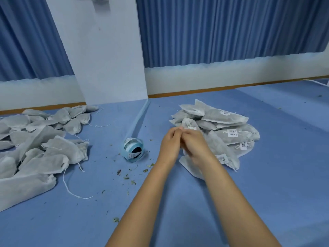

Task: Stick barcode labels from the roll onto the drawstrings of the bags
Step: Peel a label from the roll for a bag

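Barcode label, a small white tag, showed just beyond the fingertips of both hands, which met near the middle of the blue worktop. Left hand and right hand were pressed together, fingers curled, with the grip of each pinched on the label and the drawstring of one grey bag; that bag lay beneath the hands, its mouth pointing toward the far edge. Whether the label was already folded round the string could not be told.

Label roll, pale blue with a dark core, lay on its side just left of the hands, well apart from them.

Labelled bags formed a heap right of the hands, toward the far edge, several white tags visible on their strings. Unlabelled bags were spread along the left edge, loose strings trailing over the worktop.

Dried leaf fragments were scattered between the roll and the near edge. Blue curtains and a white pillar stood behind the far edge.
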The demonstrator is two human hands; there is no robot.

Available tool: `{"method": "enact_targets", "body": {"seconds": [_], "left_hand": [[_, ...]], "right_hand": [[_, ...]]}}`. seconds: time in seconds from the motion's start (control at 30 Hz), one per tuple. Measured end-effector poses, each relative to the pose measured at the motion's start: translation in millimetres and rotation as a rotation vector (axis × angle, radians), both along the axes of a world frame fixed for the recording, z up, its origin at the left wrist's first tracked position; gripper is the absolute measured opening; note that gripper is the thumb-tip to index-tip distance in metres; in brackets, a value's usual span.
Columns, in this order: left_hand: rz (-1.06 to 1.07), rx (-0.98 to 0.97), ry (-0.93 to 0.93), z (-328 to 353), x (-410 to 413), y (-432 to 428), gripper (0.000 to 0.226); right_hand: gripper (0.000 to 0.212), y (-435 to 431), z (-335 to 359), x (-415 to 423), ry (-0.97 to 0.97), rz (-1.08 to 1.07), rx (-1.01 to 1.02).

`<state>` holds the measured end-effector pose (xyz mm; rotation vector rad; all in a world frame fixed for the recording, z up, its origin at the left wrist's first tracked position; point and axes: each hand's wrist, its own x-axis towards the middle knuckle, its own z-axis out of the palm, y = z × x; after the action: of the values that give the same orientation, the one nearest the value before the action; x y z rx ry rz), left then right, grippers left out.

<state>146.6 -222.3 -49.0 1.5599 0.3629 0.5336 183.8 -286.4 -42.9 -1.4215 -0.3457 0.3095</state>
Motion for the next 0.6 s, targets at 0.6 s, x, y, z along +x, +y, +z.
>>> {"method": "enact_targets", "body": {"seconds": [0.6], "left_hand": [[0.894, 0.837, 0.734, -33.9, -122.6, 206.7, 0.031]], "right_hand": [[0.024, 164.2, -70.6, -113.6, -0.466, 0.396, -0.327]]}}
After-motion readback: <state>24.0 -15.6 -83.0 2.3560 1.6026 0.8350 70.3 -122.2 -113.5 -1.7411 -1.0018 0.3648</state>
